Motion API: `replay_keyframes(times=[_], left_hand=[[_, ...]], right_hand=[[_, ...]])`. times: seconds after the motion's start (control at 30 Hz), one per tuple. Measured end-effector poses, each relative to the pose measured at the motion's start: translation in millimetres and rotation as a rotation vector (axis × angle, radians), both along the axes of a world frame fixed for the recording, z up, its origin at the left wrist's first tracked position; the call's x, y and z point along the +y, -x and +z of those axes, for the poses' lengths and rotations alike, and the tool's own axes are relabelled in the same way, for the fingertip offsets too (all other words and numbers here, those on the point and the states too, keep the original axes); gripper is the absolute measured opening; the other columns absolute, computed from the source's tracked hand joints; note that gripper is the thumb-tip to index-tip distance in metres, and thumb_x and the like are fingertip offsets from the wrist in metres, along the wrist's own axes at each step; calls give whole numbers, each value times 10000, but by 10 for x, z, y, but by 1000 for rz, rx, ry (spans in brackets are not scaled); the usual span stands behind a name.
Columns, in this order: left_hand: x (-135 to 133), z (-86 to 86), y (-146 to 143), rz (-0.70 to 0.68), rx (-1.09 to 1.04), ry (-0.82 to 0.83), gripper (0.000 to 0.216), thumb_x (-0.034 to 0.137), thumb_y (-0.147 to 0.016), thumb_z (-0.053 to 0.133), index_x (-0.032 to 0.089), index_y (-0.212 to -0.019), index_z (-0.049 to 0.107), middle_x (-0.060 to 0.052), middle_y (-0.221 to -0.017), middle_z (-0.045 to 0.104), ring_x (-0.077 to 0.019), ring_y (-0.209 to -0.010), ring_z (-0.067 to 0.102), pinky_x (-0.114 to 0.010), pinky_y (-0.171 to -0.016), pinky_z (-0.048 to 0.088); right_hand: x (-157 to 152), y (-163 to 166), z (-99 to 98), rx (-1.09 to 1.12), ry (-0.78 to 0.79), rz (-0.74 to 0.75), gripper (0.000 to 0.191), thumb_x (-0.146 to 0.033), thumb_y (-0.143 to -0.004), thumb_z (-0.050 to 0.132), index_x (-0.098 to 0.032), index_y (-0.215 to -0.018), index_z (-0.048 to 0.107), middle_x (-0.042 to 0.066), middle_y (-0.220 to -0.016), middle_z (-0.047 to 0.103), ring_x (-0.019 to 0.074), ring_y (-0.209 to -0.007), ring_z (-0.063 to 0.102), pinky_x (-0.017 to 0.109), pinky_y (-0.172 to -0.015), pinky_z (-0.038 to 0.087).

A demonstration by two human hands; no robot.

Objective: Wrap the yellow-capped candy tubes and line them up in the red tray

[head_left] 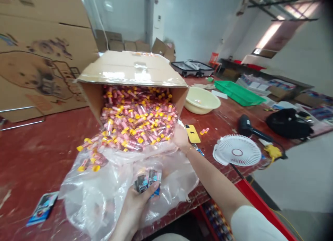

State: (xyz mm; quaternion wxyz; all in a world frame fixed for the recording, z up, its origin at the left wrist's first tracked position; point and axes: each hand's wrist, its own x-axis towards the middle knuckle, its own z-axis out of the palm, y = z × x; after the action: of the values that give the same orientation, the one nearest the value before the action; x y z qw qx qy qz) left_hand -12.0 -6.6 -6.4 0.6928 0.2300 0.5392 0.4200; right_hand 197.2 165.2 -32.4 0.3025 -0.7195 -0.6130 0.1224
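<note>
In my left hand (137, 201) are several small black and blue packets (148, 182), pinned under the thumb above a clear plastic bag (91, 192). My right hand (180, 135) is at the right front edge of an open cardboard box (130, 67) lying on its side. Its fingers look curled in, and what they hold is blurred and partly hidden. Pink wrapped candy tubes with yellow caps (140, 121) fill the box and spill over the bag at the left front. Another blue and black packet (43, 208) rests on the red table at the left.
Right of the box are a yellow phone (193, 134), a cream basin (201, 100), a white round fan grille (237, 150), a black hair dryer (251, 128) and a green tray (239, 92). A large printed carton (44, 57) stands on the left.
</note>
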Motion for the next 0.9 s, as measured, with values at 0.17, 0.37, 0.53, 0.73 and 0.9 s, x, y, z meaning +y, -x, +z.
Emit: replay_keyframes(times=[0.17, 0.37, 0.53, 0.73, 0.9], left_hand=[[67, 52, 42, -74, -13, 10, 301, 396, -589, 793, 139, -719, 705, -11, -590, 616, -173, -602, 575, -327, -576, 552], [84, 15, 48, -178, -34, -20, 334, 424, -639, 755, 134, -803, 732, -99, -765, 732, -209, -724, 652, -289, -622, 526], [79, -9, 15, -139, -12, -51, 282, 342, -539, 830, 140, -710, 733, -34, -592, 682, -159, -582, 596, -252, -544, 496], [66, 28, -28, -114, 1, -24, 306, 353, -547, 821, 162, -769, 733, -27, -614, 677, -189, -609, 611, -297, -553, 517], [70, 2, -34, -187, 11, -46, 296, 409, -613, 769, 157, -766, 742, -79, -687, 723, -227, -696, 652, -301, -609, 508]], right_hand=[[-250, -198, -11, 311, -26, 66, 205, -248, -664, 624, -196, -820, 500, 51, -861, 594, 217, -833, 557, 357, -790, 446], [-657, -283, 167, 767, 183, 188, 300, -464, -799, 520, -168, -785, 565, 57, -723, 623, 156, -622, 589, 320, -637, 502], [-1071, 57, 275, 1289, 372, 326, 271, -359, -751, 670, -198, -953, 587, 42, -882, 665, 148, -778, 640, 295, -734, 514], [-1301, 381, 471, 1269, 126, 479, 385, -261, -757, 699, -285, -1061, 464, -9, -900, 622, 153, -853, 641, 346, -826, 509], [-1398, 364, 541, 928, 9, 500, 264, -228, -827, 611, -271, -1013, 430, 11, -941, 579, 140, -878, 618, 310, -821, 502]])
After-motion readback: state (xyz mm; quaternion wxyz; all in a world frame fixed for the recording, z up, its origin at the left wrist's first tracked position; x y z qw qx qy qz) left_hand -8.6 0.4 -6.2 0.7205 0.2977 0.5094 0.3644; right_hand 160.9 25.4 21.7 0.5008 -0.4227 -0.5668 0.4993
